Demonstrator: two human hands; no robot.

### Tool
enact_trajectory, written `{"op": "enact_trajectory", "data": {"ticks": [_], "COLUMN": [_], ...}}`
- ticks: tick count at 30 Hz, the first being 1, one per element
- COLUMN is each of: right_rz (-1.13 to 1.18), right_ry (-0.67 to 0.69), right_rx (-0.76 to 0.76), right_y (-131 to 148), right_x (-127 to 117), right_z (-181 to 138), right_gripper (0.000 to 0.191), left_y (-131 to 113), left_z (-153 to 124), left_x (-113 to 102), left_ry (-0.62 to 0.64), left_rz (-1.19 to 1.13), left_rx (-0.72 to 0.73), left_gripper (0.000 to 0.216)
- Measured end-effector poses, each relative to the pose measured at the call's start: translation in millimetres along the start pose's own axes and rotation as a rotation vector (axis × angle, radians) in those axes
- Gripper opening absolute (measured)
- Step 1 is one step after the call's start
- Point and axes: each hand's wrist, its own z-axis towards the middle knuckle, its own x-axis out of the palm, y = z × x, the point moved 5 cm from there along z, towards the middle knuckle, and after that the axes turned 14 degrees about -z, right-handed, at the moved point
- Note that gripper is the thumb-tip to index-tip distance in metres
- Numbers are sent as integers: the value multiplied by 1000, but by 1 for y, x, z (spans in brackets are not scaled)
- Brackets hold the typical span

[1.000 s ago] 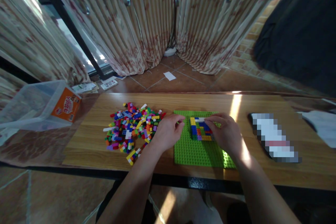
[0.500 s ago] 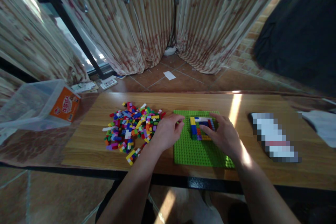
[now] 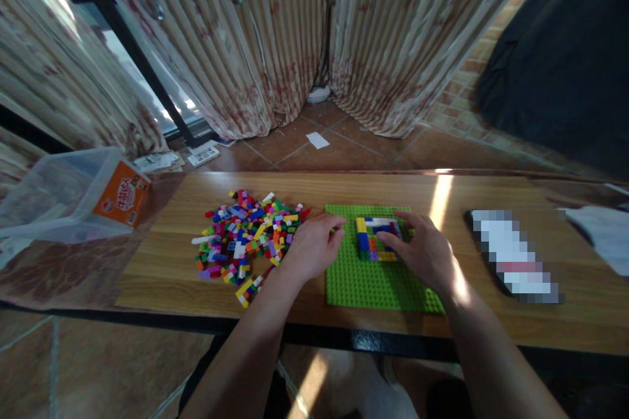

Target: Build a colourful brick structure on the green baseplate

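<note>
Right hand (image 3: pixel 425 252) lower now on brick build (image 3: pixel 372 240)

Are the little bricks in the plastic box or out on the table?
Out. The loose bricks lie heaped on the table, beside the left hand; the plastic box sits apart, farther left.

I see my left hand (image 3: pixel 314 245) with fingers curled at the left edge of the bright green studded plastic baseplate (image 3: pixel 366 285); whether it pinches anything I cannot tell. My right hand (image 3: pixel 426 252) lies spread, fingertips (image 3: pixel 388 236) touching the small multicoloured brick block (image 3: pixel 371 240) standing on that plate. A loose heap of mixed-colour small bricks (image 3: pixel 243 239) lies just left, on the light wooden tabletop (image 3: pixel 162 268).
</note>
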Motion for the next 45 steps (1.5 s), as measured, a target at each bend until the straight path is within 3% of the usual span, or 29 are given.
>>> {"op": "enact_trajectory", "data": {"ticks": [7, 15, 36, 45], "right_rz": [163, 29, 211, 185], "right_ry": [69, 57, 130, 53], "right_rx": [125, -18, 97, 71], "right_y": [-12, -3, -21, -16], "right_x": [3, 3, 10, 7], "right_z": [4, 1, 8, 8], "right_gripper": [60, 65, 62, 49], "left_y": [-1, 0, 0, 0], "left_z": [0, 0, -1, -1], "left_x": [-1, 0, 2, 2], "left_ry": [12, 37, 80, 84], "left_rz": [8, 53, 125, 125], "left_rx": [-3, -22, -37, -20], "left_gripper": [18, 20, 20, 20]}}
